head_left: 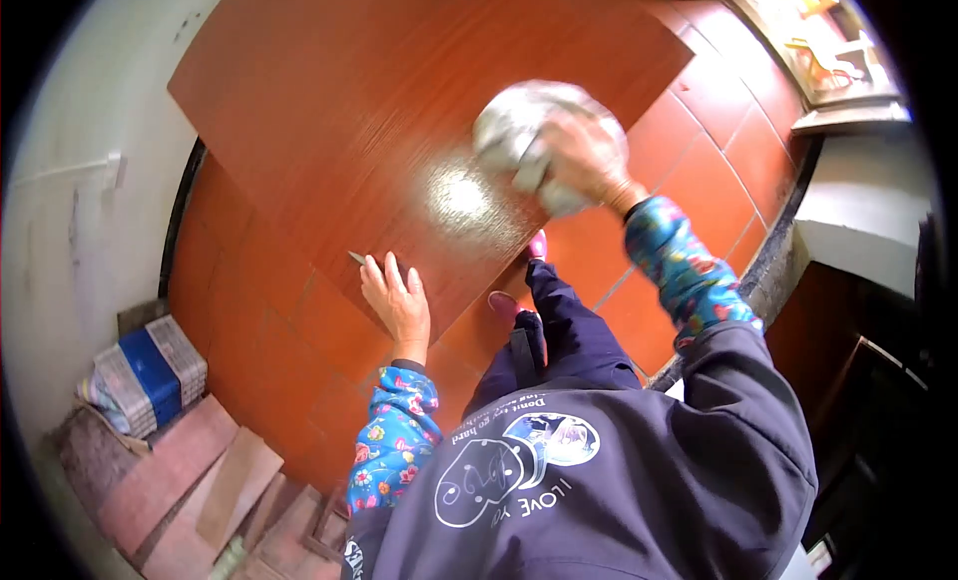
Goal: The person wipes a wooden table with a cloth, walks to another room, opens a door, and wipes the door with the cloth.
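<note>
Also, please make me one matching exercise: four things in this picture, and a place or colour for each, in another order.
1. Cloth
2. Stack
3. Left hand
4. Shoes

A. on the brown tabletop, near its edge
B. pinkish red
C. in the right hand
D. greyish, with blue across the middle

Pairs: 1-C, 2-D, 3-A, 4-B

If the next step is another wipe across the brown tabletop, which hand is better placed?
Probably the right hand: it has the pale cloth in its grip, at the brown tabletop. The left hand has no cloth and lies spread near the tabletop's near edge.
</note>
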A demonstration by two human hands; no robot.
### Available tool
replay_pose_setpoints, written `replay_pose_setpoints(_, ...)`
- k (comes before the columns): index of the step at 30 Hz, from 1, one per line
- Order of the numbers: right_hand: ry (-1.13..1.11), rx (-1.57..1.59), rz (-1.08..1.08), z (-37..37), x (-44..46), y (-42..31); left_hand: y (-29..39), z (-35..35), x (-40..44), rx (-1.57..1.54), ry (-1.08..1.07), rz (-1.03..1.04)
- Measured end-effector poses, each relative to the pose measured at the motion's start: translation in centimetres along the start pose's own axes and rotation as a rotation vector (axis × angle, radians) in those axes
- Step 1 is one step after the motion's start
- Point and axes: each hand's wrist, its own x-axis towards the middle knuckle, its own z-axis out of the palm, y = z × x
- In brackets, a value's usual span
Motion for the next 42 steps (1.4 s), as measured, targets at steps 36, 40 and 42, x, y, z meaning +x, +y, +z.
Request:
replay_pose_setpoints(36,-0.135,0.182,-0.129,10.9,11.6,-24.0,-6.4,-9.6,-16.8,-1.167,0.364,-0.947)
replay_pose_setpoints(40,-0.226,0.287,-0.471,7.5,3.5,-25.1,-4.7,-8.7,-18.1,-1.298,0.385,-0.988)
replay_pose_setpoints(42,-0.258,0.299,-0.578,5.4,-0.7,-25.1,-4.2,-9.0,-18.5,-1.345,0.362,-0.999)
